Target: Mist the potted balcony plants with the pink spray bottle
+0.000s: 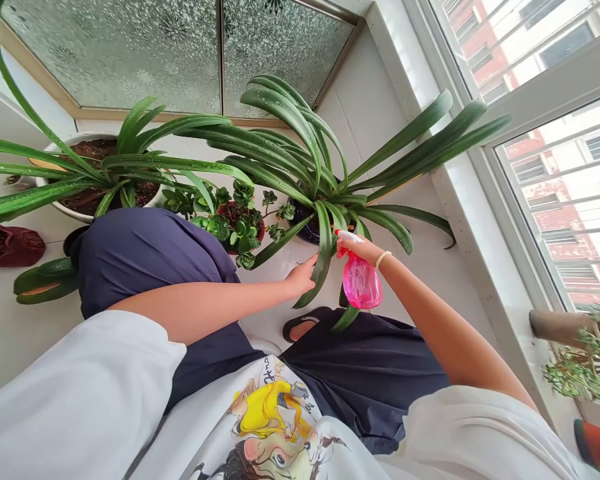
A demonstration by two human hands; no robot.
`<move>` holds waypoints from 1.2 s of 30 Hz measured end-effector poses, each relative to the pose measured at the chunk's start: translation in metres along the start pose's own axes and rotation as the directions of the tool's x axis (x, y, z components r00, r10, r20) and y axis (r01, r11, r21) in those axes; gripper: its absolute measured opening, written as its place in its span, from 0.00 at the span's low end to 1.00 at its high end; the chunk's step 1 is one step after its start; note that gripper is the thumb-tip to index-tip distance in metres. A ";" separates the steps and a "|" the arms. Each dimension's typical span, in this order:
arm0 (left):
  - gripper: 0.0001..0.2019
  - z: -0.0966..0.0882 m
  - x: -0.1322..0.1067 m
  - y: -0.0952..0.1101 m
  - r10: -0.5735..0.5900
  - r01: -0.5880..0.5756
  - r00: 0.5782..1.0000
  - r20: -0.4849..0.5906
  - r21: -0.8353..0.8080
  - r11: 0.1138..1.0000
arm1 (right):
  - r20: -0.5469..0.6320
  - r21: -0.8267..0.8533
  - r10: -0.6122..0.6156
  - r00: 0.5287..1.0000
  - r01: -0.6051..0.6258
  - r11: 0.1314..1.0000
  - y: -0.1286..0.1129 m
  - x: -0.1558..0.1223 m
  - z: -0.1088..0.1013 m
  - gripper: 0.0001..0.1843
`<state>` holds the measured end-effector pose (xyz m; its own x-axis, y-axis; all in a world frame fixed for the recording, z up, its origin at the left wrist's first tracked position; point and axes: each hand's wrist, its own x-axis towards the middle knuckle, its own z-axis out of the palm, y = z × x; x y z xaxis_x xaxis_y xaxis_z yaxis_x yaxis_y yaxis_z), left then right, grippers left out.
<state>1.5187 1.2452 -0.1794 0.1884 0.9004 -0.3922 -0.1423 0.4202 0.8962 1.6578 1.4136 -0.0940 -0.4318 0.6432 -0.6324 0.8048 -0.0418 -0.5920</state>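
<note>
The right hand [356, 250] was wrapped around the neck of a pink spray bottle [361, 281], fingers closed at the white trigger head, the bottle hanging just in front of the dark-potted strap-leaf plant [310, 170]. The left hand [303, 275] lay against one drooping leaf [323, 257] of that plant, fingers loosely curled along its edge and steadying it beside the bottle. Left of the plant stood a small red-potted succulent [236, 223], and farther left a white pot [75, 207] with another long-leaved plant. The bottle looked light, thin plastic, likely slick if wet; the narrow neck under the trigger seemed the surest hold. The leaf looked limp and bendable, easily creased, best supported flat from beneath rather than pinched
</note>
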 end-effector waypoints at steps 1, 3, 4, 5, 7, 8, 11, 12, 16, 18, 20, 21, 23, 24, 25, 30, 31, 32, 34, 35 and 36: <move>0.48 0.000 0.000 0.000 -0.012 0.012 1.000 0.002 0.020 1.000 | -0.010 -0.009 0.005 1.000 -0.005 1.000 0.001 0.002 0.003 0.17; 0.49 0.000 0.001 0.003 -0.024 0.025 1.000 -0.012 0.084 0.996 | -0.043 0.010 0.021 0.999 -0.020 1.000 0.001 0.005 0.007 0.17; 0.49 -0.001 0.000 0.004 -0.010 0.012 1.000 -0.021 0.104 0.995 | -0.060 0.038 0.023 0.998 -0.021 0.999 0.001 0.005 0.008 0.16; 0.49 -0.001 0.000 0.006 0.002 0.001 1.000 -0.026 0.119 0.993 | -0.073 0.072 0.020 0.997 -0.015 0.997 0.001 0.006 0.009 0.15; 0.49 -0.002 -0.001 0.008 0.010 -0.008 1.000 -0.017 0.121 0.993 | -0.082 0.132 0.012 0.997 -0.001 0.991 -0.001 0.007 0.010 0.13; 0.49 -0.002 -0.002 0.008 0.006 -0.006 1.000 -0.002 0.110 0.994 | -0.095 0.158 0.013 0.995 0.002 0.987 -0.002 0.009 0.009 0.12; 0.50 -0.002 -0.004 0.006 -0.007 0.005 1.000 0.022 0.103 0.995 | -0.190 0.202 0.042 0.981 -0.002 0.979 -0.004 0.015 0.007 0.11; 0.50 -0.001 -0.004 0.005 -0.007 0.005 1.000 0.018 0.118 0.993 | -0.236 0.197 0.050 0.971 -0.002 0.980 -0.005 0.018 0.006 0.11; 0.49 0.001 -0.004 0.002 -0.031 0.029 0.999 0.010 0.191 0.981 | -0.311 0.172 0.066 0.948 -0.012 0.985 -0.008 0.026 0.002 0.09; 0.50 0.002 -0.004 0.001 -0.048 0.044 0.999 0.015 0.212 0.976 | -0.279 0.210 0.072 0.957 -0.012 0.978 -0.012 0.028 0.002 0.07; 0.50 0.001 -0.004 0.000 -0.053 0.048 0.999 0.015 0.221 0.974 | -0.259 0.283 0.068 0.964 0.009 0.959 -0.014 0.030 0.002 0.06; 0.50 0.001 -0.004 -0.001 -0.053 0.049 0.998 0.015 0.226 0.973 | -0.258 0.307 0.063 0.964 0.020 0.951 -0.015 0.031 0.002 0.06; 0.50 0.001 -0.003 -0.003 -0.059 0.053 0.998 0.014 0.247 0.968 | -0.280 0.293 0.055 0.958 0.031 0.956 -0.016 0.033 0.001 0.06; 0.50 0.001 -0.003 -0.004 -0.064 0.057 0.998 0.019 0.256 0.965 | -0.299 0.261 0.053 0.953 0.028 0.965 -0.015 0.034 0.001 0.06; 0.50 0.001 -0.002 -0.005 -0.067 0.059 0.997 0.023 0.260 0.964 | -0.313 0.223 0.053 0.948 0.019 0.975 -0.015 0.035 0.000 0.06; 0.47 0.002 -0.003 -0.003 -0.047 0.050 0.999 -0.016 0.262 0.964 | -0.150 0.363 0.007 0.989 0.048 0.930 -0.013 0.027 0.005 0.10; 0.47 0.001 -0.004 -0.002 -0.050 0.054 0.998 -0.023 0.258 0.965 | -0.101 0.401 -0.028 0.994 0.066 0.914 -0.013 0.023 0.008 0.13; 0.46 0.001 -0.004 -0.001 -0.058 0.063 0.998 -0.028 0.255 0.965 | -0.064 0.422 -0.061 0.996 0.082 0.903 -0.013 0.018 0.011 0.15; 0.46 0.001 -0.004 -0.001 -0.094 0.105 0.994 -0.056 0.257 0.961 | -0.015 0.414 -0.104 0.994 0.101 0.905 -0.011 0.009 0.017 0.15; 0.45 0.001 -0.003 0.000 -0.115 0.133 0.990 -0.083 0.258 0.957 | 0.002 0.399 -0.118 0.993 0.107 0.911 -0.009 0.005 0.021 0.15; 0.44 0.001 -0.003 0.000 -0.130 0.155 0.985 -0.112 0.255 0.954 | 0.015 0.384 -0.129 0.992 0.114 0.916 -0.007 0.001 0.025 0.16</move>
<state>1.5191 1.2424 -0.1781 0.0953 0.8448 -0.5265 0.1415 0.5120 0.8472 1.6418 1.3958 -0.1029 -0.5381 0.6317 -0.5581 0.5323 -0.2587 -0.8061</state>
